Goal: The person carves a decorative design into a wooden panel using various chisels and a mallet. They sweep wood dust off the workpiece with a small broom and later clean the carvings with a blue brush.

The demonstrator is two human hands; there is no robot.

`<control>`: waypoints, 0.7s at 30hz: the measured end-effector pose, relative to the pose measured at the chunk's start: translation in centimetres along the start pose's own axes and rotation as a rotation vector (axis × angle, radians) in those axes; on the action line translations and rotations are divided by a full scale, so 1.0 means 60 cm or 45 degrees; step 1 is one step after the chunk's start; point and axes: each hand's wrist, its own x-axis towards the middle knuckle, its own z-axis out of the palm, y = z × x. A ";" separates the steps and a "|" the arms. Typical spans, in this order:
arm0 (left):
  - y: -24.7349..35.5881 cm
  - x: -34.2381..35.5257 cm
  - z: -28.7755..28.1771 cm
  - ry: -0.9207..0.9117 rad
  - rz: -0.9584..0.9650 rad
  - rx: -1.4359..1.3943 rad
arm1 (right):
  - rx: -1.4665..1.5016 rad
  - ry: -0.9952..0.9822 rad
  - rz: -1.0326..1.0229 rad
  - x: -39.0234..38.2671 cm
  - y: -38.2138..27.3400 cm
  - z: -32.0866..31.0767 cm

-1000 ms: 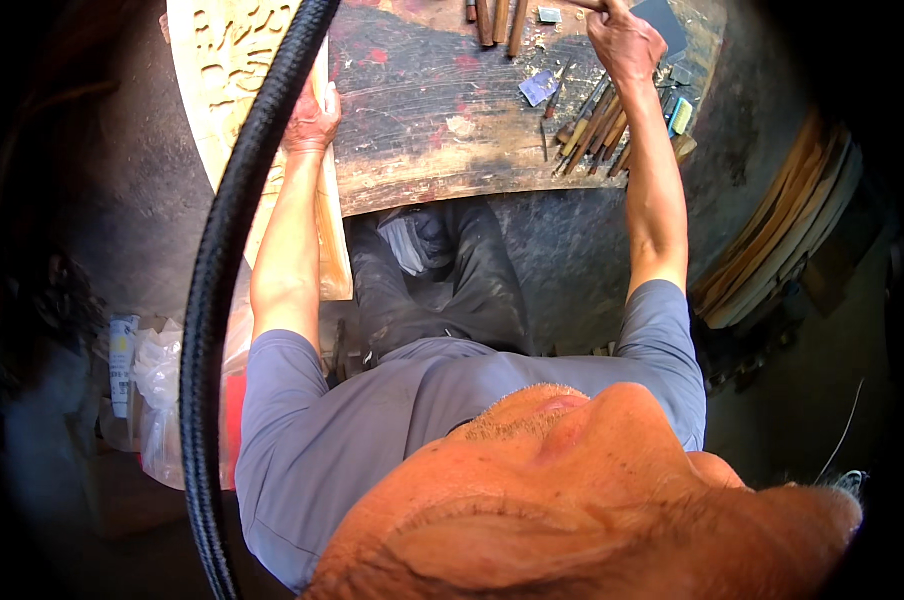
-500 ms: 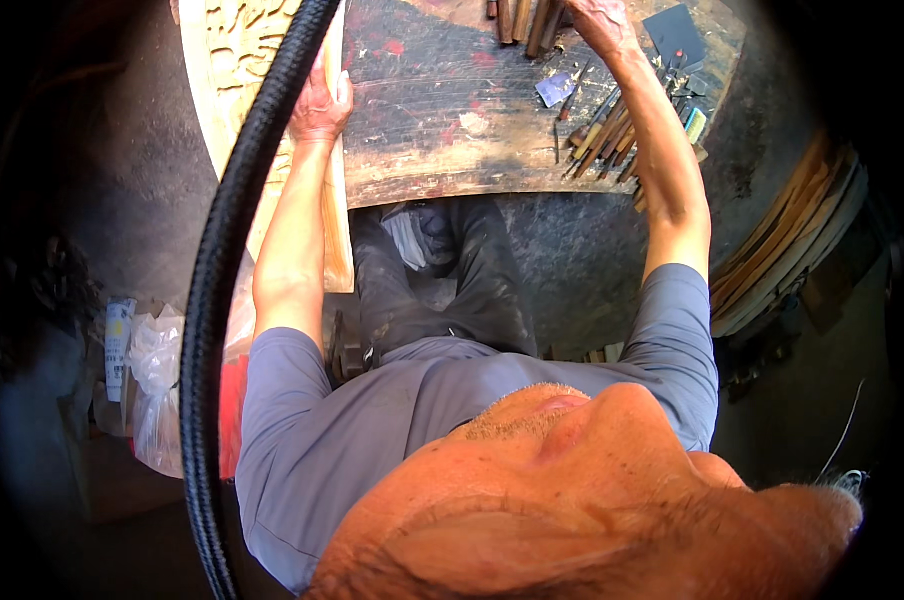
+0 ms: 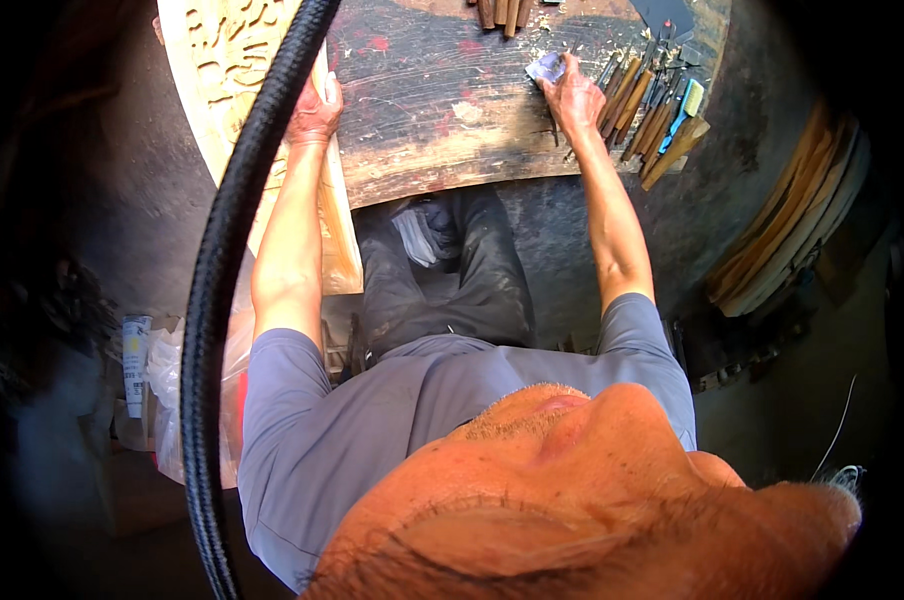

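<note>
"Hands first: left hand [image 3: 314, 115] is on the carved board [image 3: 202, 90], over at the worktop's [image 3: 422, 110] left side, thumb up along the wood. Can't tell if it's gripping or just leaning, cause a black cable [image 3: 212, 280] covers part of that spot. Right hand [image 3: 575, 103] is out over the worktop's right half, fingers at a small purple piece [image 3: 546, 67]. Pinched or only touched? Can't tell that either, sorry."

"Fair enough. How far along is the board, you reckon?"

"Decent way in, I'd say. There's a raised pattern already cut on the stretch at the worktop's far left. What's left is anyone's guess tho: forearm and cable hide a lot of the bit by the worktop's front edge, and the far end runs out of view. No carving going on right this moment by the look of it; a bunch of wood-handled tools [image 3: 627, 100] lie on the worktop's right side, along with a blue brush [image 3: 693, 98]."

"And which way's it pointing?"

"Long axis goes roughly front to back, away from the person, carved face up. Far end leans a bit to the worktop's left, and the near end pokes out past the worktop's front edge."
</note>
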 end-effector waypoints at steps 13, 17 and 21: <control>-0.008 -0.005 -0.005 0.040 0.012 0.068 | 1.283 -0.113 0.672 0.094 0.069 -0.043; 0.009 0.011 0.008 0.046 0.031 0.025 | 1.647 0.059 0.687 0.182 0.167 -0.050; 0.000 0.005 -0.002 0.016 0.095 0.124 | 1.404 0.116 0.782 0.160 0.121 -0.034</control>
